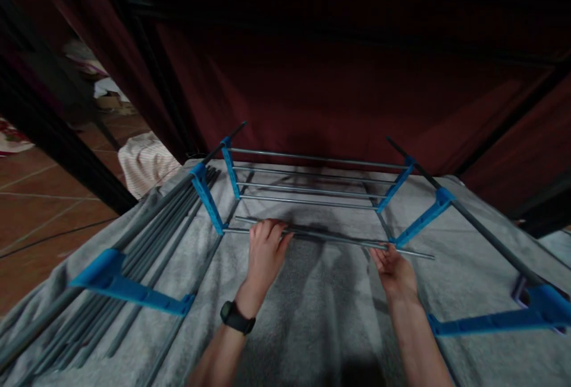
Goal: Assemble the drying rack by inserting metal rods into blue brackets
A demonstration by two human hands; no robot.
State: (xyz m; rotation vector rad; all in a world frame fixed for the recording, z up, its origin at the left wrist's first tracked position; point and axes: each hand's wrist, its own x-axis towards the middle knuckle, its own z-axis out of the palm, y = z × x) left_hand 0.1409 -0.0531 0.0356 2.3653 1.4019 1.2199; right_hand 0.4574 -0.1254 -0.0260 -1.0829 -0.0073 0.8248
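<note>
A rack of grey metal rods and blue plastic brackets lies on a grey blanket (312, 315). My left hand (264, 251), with a black watch on its wrist, rests with fingers curled over a loose grey rod (330, 236) near the left blue bracket (206, 197). My right hand (393, 268) grips the same rod's other end by the right blue bracket (422, 218). Behind it, several rods (312, 180) sit fitted between two farther brackets.
A bundle of spare grey rods (147, 244) lies along the left with another blue bracket (120, 286). A further blue bracket (499, 319) is at the right. A dark red curtain (334, 78) hangs behind. Tiled floor (40, 208) and a pale cloth bundle (145, 164) are at left.
</note>
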